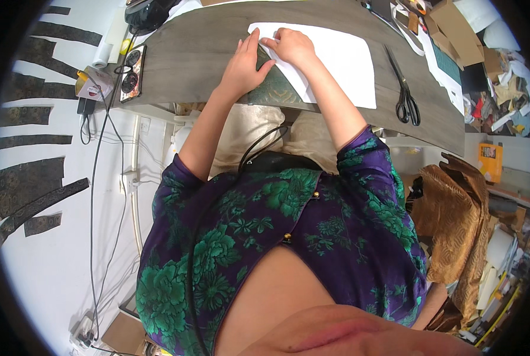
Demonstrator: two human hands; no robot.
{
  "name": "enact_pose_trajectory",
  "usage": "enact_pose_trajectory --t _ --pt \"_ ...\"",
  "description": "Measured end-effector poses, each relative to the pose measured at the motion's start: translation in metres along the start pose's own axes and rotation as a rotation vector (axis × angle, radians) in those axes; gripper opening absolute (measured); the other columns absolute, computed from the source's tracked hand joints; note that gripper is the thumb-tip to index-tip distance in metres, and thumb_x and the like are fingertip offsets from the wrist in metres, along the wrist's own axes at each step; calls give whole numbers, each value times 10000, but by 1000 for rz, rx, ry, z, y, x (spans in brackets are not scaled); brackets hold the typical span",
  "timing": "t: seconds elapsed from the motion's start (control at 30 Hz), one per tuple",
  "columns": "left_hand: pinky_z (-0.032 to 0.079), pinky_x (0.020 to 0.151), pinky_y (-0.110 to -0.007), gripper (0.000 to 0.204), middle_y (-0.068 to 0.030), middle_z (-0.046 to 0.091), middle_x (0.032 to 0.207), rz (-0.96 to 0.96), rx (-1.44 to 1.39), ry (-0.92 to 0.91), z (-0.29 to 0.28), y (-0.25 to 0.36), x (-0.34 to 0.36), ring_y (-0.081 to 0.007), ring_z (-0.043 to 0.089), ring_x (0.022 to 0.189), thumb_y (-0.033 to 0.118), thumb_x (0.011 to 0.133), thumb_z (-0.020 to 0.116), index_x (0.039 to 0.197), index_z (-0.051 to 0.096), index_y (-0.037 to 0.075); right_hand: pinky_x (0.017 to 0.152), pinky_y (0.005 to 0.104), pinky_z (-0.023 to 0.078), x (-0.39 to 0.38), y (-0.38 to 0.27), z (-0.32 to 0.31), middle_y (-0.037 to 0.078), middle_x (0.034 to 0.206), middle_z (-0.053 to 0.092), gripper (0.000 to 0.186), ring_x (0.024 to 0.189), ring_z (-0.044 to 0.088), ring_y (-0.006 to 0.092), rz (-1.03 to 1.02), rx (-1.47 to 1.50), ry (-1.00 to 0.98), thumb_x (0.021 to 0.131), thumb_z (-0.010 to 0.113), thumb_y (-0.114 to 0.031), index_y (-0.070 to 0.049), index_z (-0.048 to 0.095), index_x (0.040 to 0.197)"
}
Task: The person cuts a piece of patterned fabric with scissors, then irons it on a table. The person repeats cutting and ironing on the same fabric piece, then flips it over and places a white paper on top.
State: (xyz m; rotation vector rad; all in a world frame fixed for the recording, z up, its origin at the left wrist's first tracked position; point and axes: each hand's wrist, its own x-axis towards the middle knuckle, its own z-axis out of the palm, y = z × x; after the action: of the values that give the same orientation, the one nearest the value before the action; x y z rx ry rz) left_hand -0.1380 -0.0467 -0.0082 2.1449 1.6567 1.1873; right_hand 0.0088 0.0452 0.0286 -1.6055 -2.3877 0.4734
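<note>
A large white sheet (345,65), paper or fabric, lies on the dark grey table. Along its left edge shows a piece of green patterned fabric (277,87), partly under the sheet and reaching the table's near edge. My left hand (245,70) rests flat on the green fabric and the sheet's left corner, fingers stretched out and thumb apart. Just right of it, my right hand (293,46) has its fingers bent, with thumb and forefinger pinched at the sheet's left edge. Black-handled scissors (402,89) lie closed to the right of the sheet.
Sunglasses (131,71) sit on a patterned case at the table's left end. Another pair of scissors (380,15) lies far right, near a cardboard box (455,32). Brown fabric (455,219) hangs at the right. Cables (102,154) run down on the left.
</note>
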Motion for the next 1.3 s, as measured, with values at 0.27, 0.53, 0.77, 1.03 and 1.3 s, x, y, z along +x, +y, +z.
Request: enact_pose_trajectory --t 0.27,0.53,0.77,1.03,1.3 --pt "282 1222 -552 588 -224 508 1515 45 301 -71 1 -13 -7 -362 584 1290 324 1007 610 1454 506 -46 789 488 572 -16 32 5 167 812 746 259 825 722 390 84 149 340 908 627 -308 -109 773 831" --pt "309 1219 -437 495 -135 487 1572 -341 -294 -89 -8 -31 7 -264 581 1338 344 1027 580 1363 628 -17 745 500 570 -45 72 -9 189 762 731 306 767 718 399 211 17 465 939 591 -291 -51 743 827" --pt "266 1241 -432 567 -167 515 1542 -23 -168 -18 -35 -32 11 -333 416 1481 418 919 755 1355 656 69 735 501 567 -50 72 -8 192 744 723 302 741 713 398 189 20 479 953 582 -275 -43 729 829" --pt "140 1279 -559 1044 -164 446 1588 86 343 -440 -58 -20 11 -429 301 1514 636 721 843 1516 464 75 740 515 564 -59 101 -21 178 779 733 291 789 716 406 217 10 497 956 603 -323 -75 733 874" --pt "135 1277 -565 1040 -147 430 1604 54 367 -483 -61 -17 8 -445 268 1526 603 735 848 1554 416 129 761 543 556 -115 210 -86 180 842 742 380 857 719 424 471 -152 587 979 587 -455 -113 731 898"
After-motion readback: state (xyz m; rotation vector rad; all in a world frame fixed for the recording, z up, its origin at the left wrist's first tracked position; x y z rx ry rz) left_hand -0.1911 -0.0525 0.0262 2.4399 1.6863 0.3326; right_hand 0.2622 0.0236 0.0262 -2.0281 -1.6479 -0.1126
